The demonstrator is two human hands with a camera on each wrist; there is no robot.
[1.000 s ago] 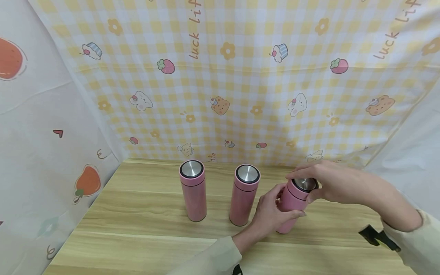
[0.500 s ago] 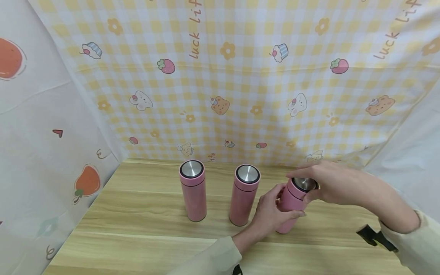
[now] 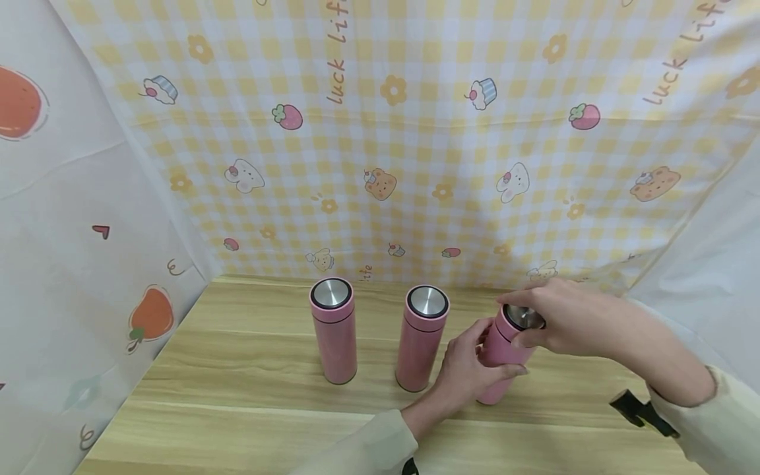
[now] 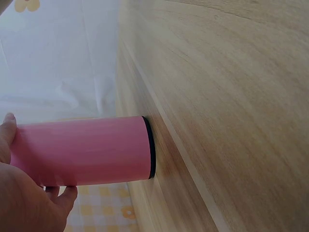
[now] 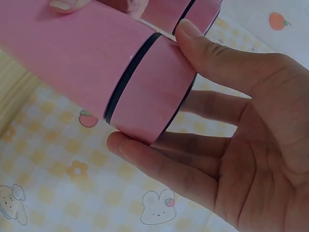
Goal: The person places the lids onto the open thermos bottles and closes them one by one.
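Observation:
At the right of the row stands a pink thermos [image 3: 503, 351] with a steel-topped lid [image 3: 524, 317]. My left hand [image 3: 466, 373] grips its body from the left, thumb across the front. In the left wrist view the thermos [image 4: 87, 151] has its black-edged base on the table. My right hand [image 3: 578, 323] holds the lid from above and the right. Thumb and fingers lie on opposite sides of the lid [image 5: 152, 87] in the right wrist view. A dark ring marks the seam; no gap shows there.
Two more pink thermoses stand upright to the left, a middle one [image 3: 420, 349] and a far-left one [image 3: 335, 343], both lidded. The wooden table [image 3: 237, 376] meets a yellow checked cloth [image 3: 356, 218] behind and a white printed cloth [image 3: 107, 264] at the left.
My right hand has turned slightly on the lid, its thumb and wrist shifting left. The left hand and the thermoses stay in place.

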